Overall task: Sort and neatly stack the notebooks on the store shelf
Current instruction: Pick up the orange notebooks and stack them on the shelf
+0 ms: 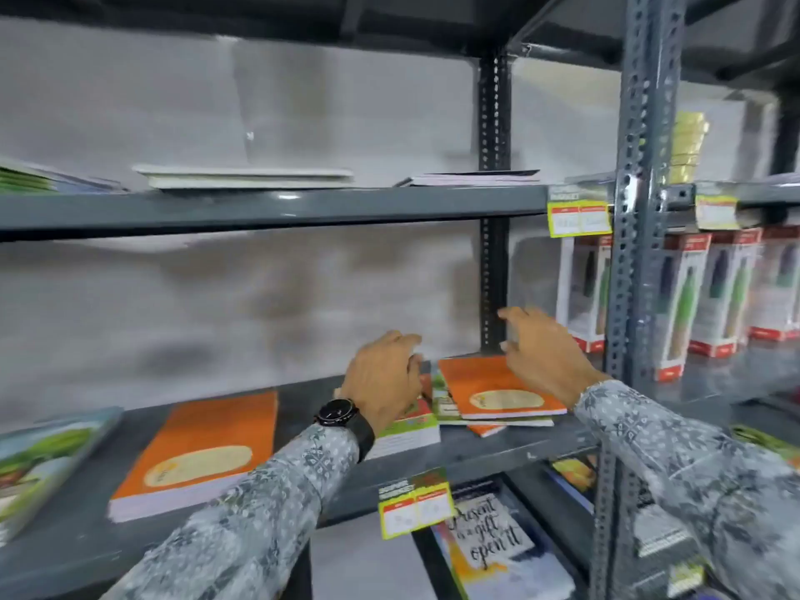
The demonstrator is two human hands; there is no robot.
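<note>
Patterned sleeves (268, 504) reaching over a grey shelf (498, 452)
Left hand (381, 383) and right hand (541, 348) hover, fingers spread, over messy orange notebooks (498, 389); neat orange stack (203, 448) lies left.

Even, cool indoor light washes the grey shelving. Motion blur smears both hands (381, 378) (543, 348), soft shadows stain the wall beyond the fingertips, and wide-angle distortion bends the shelf edge (259, 210), which carries faint glare.
</note>
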